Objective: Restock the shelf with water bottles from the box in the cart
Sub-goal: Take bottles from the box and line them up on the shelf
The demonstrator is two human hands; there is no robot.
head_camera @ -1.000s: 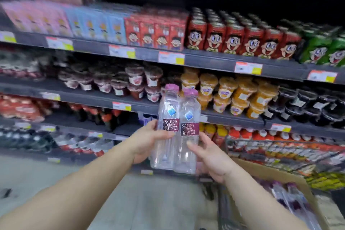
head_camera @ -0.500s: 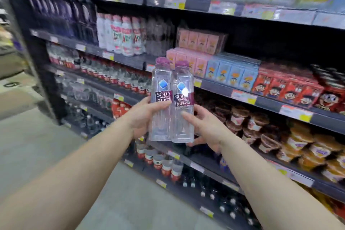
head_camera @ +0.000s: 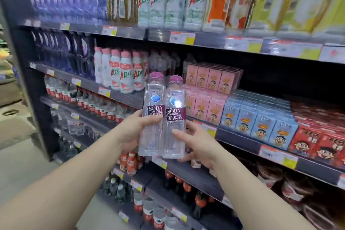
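Note:
Two clear soda water bottles with purple caps and dark purple labels stand upright side by side in front of me. My left hand (head_camera: 134,130) grips the left bottle (head_camera: 152,117) at its label and body. My right hand (head_camera: 197,144) holds the right bottle (head_camera: 174,119) from the side and behind. Both bottles hang in the air before the middle shelf (head_camera: 128,97). Behind them on that shelf, similar clear bottles (head_camera: 160,61) stand in a dim gap between white bottles and pink cartons. The cart and its box are out of view.
White AD drink bottles (head_camera: 123,73) stand left of the gap and pink cartons (head_camera: 209,78) right of it. Blue cartons (head_camera: 255,117) and red cartons (head_camera: 321,142) fill the shelf further right. Rows of bottles line the shelves above and below. The aisle floor (head_camera: 16,130) lies left.
My view has swung up and to the left along the shelves. Both hands have carried the two bottles up closer to the middle shelf. The grip on them is unchanged.

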